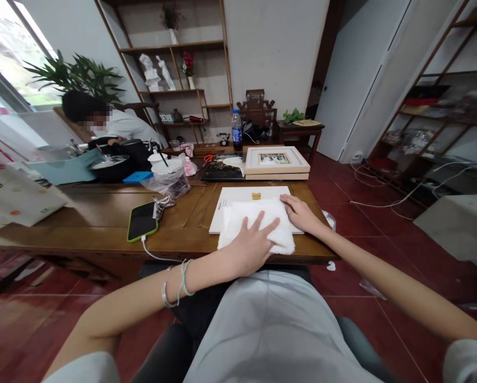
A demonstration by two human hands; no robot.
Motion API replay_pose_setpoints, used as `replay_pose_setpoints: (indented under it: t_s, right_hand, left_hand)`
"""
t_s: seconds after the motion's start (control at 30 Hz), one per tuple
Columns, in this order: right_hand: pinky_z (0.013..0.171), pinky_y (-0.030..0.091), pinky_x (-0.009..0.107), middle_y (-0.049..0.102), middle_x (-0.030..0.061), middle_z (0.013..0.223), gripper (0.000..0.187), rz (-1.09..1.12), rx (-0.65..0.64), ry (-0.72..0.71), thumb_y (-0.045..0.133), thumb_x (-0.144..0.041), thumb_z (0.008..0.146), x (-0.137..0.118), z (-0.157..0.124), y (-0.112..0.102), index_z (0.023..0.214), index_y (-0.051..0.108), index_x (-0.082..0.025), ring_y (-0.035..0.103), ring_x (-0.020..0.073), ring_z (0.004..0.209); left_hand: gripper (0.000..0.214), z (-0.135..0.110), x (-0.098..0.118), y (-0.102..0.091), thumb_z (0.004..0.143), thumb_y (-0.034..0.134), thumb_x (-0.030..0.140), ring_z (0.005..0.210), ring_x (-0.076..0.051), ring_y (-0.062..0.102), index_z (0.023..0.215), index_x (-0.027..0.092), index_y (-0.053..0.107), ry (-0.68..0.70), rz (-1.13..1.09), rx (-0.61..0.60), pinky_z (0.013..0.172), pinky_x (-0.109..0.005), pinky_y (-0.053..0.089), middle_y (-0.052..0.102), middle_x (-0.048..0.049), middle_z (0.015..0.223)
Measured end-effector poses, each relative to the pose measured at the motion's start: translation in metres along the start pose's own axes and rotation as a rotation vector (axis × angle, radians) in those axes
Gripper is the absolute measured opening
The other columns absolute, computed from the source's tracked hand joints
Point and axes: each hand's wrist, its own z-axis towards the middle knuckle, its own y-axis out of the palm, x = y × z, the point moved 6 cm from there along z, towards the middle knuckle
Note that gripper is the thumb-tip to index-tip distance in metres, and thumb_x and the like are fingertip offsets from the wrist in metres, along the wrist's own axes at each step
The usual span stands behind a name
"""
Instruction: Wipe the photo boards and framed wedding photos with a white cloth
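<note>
A white towel lies folded on a flat white board at the front of the wooden table. My left hand lies on the towel with its fingers spread, pressing it against the board. At the board's right edge is my right hand, its fingers bent over the side and holding it. A small gold emblem shows on the board above the towel. Some dark print runs along the board's left side, too small to read. The towel hides the lower middle of the board.
Behind the board stand stacked wooden picture frames and a black tray. A charging phone lies to the left, near a bagged cup. Across the table, another person leans over a dark pot.
</note>
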Motion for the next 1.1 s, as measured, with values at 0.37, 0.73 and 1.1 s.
replay_pose_setpoints:
  t_s: [0.37, 0.73, 1.1]
  right_hand:
    - [0.104, 0.036, 0.044, 0.059, 0.0105, 0.123, 0.044, 0.022, -0.004, -0.009, 0.042, -0.010, 0.078, -0.002, 0.001, 0.000, 0.117, 0.060, -0.018, 0.050, 0.0249, 0.119]
    - [0.100, 0.039, 0.042, 0.060, 0.0076, 0.123, 0.042, 0.136, -0.016, -0.042, 0.045, -0.012, 0.076, -0.009, 0.001, -0.006, 0.112, 0.064, -0.020, 0.054, 0.0253, 0.114]
    - [0.103, 0.037, 0.044, 0.059, 0.0115, 0.124, 0.038, 0.098, -0.012, 0.039, 0.046, -0.014, 0.080, 0.001, 0.002, -0.002, 0.113, 0.064, -0.017, 0.049, 0.0253, 0.121]
  left_hand:
    - [0.044, 0.071, -0.068, 0.011, 0.093, 0.031, 0.045, 0.138, -0.042, 0.013, 0.132, 0.031, 0.047, -0.158, -0.200, -0.075, 0.097, -0.069, 0.025, 0.023, -0.0050, 0.152]
    - [0.039, 0.063, -0.031, 0.012, 0.091, 0.039, 0.038, 0.135, -0.048, 0.015, 0.124, 0.026, 0.057, -0.253, -0.125, 0.052, 0.098, -0.072, 0.022, 0.025, -0.0056, 0.151]
    - [0.030, 0.013, 0.010, -0.002, 0.087, 0.047, 0.029, 0.134, -0.044, 0.023, 0.110, 0.024, 0.066, -0.064, -0.063, 0.017, 0.098, -0.065, 0.032, 0.029, -0.0044, 0.150]
